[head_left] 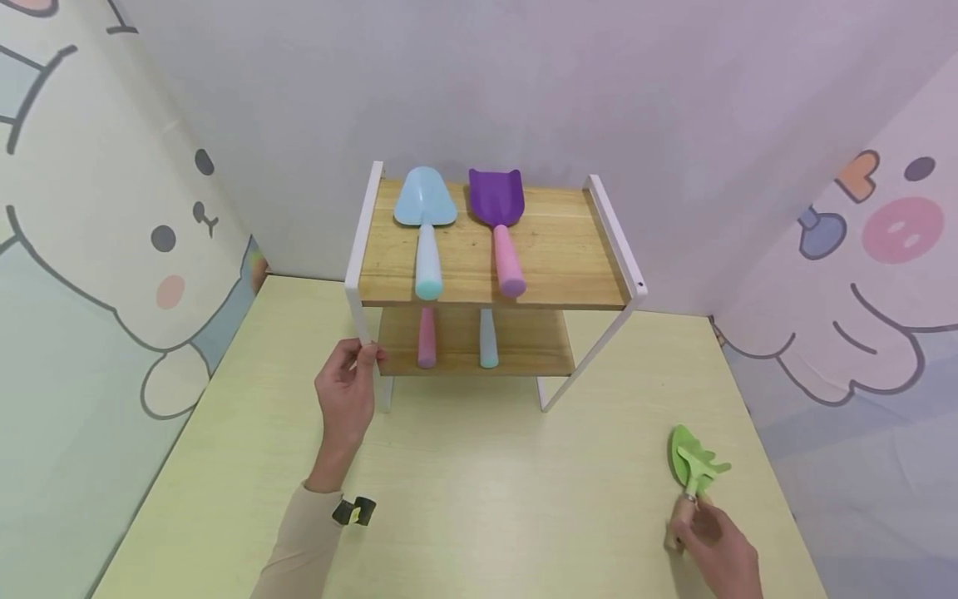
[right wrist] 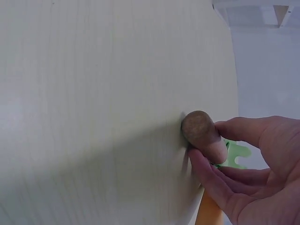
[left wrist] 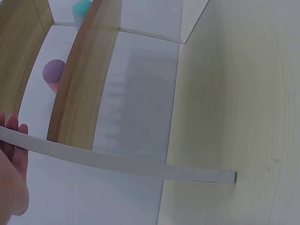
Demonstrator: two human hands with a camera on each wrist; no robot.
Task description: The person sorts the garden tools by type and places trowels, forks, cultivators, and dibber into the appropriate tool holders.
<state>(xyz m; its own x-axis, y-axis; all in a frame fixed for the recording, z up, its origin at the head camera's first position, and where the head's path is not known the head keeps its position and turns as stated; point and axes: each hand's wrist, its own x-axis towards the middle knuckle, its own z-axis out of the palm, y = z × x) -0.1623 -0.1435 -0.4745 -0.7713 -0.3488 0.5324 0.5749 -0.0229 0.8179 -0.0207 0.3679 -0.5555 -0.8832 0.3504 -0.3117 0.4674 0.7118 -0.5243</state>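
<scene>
My left hand [head_left: 348, 395] grips the white left upright of a two-tier wooden shelf [head_left: 569, 241], the thumb and fingers around the frame [left wrist: 117, 161]. On the top board lie a light blue scoop [head_left: 427, 200] and a purple scoop with a pink handle [head_left: 497, 200]. At far right, my right hand [head_left: 722, 553] pinches the wooden handle [right wrist: 201, 131] of a small green hand rake [head_left: 699, 466] between thumb and fingers. A green trowel blade [head_left: 678, 445] shows beneath the rake's prongs. An orange-brown piece [right wrist: 209, 213] shows below the fingers in the right wrist view.
On the lower board, a pink handle [head_left: 427, 337] and a pale blue handle [head_left: 488, 337] point forward, their heads hidden under the top board. The pale table [head_left: 479, 499] is bounded by a plain back wall [head_left: 479, 83] and side walls with cartoon animals.
</scene>
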